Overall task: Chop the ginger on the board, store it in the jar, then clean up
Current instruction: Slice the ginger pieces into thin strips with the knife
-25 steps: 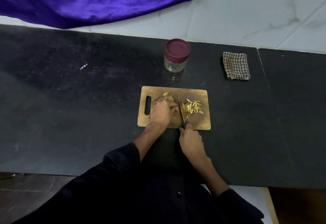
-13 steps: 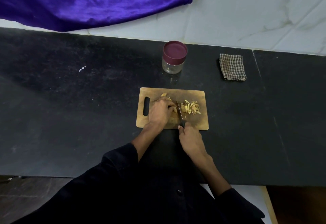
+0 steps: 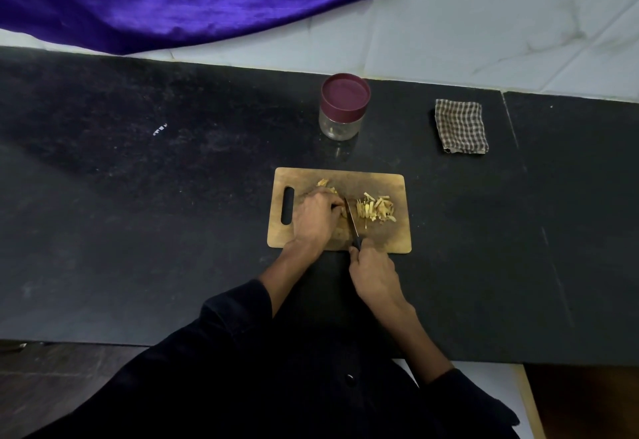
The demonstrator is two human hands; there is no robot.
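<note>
**Chopping under way; jar and clean-up untouched**

I read this as the middle of the first step. My left hand [image 3: 316, 219] lies curled over the uncut ginger [image 3: 328, 189] on the board [image 3: 373, 241], pinning it down; only a bit of the root shows past the fingers. My right hand [image 3: 375, 278] grips the handle of the knife [image 3: 352, 222], with the blade lying across the board just beside the left fingertips. To the right of the blade sits a loose heap of cut pieces [image 3: 377, 210], so a fair part is chopped, though how much whole ginger is left under the hand I cannot tell.

The jar [image 3: 342, 108] stands on the tabletop [image 3: 138, 231] behind the board, apart from it, its maroon lid on; it looks nearly empty. The checked cloth [image 3: 461, 127] lies folded off to the right, well away. So, as I judge it, the rest of the chopping, filling the jar and wiping down are all yet to be done.
</note>
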